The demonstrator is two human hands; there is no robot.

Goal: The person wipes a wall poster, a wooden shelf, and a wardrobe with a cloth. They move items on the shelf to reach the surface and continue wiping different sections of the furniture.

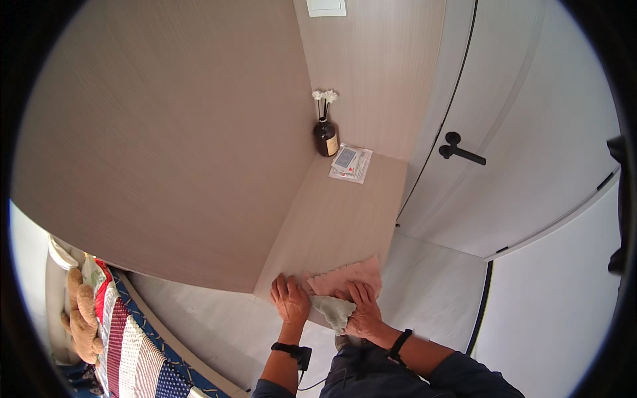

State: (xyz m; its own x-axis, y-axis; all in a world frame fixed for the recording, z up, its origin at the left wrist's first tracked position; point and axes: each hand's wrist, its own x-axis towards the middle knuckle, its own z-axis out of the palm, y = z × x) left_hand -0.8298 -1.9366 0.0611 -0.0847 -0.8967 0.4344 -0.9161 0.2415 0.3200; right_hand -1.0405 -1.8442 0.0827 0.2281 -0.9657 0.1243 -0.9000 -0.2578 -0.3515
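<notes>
A pink cloth point(348, 278) with a scalloped edge lies near the front end of a wood-grain bench top point(343, 214). A grey-green cloth piece point(334, 309) hangs over the front edge. Whether the two are sides of one folded cloth cannot be told. My right hand point(362, 311) grips the cloth, its fingers bent over the pink part and the grey-green part beside its palm. At the bench's left front corner rests my left hand point(290, 301), with curled fingers beside the cloth. Its fingertips are partly hidden.
At the bench's far end stand a dark reed diffuser bottle point(326, 138) and playing cards point(348, 160) on a printed packet point(366, 164). A tall wood-grain panel point(189, 139) borders the left. To the right is a door with a black handle point(465, 153). A teddy bear point(82, 318) lies on a bed point(142, 348).
</notes>
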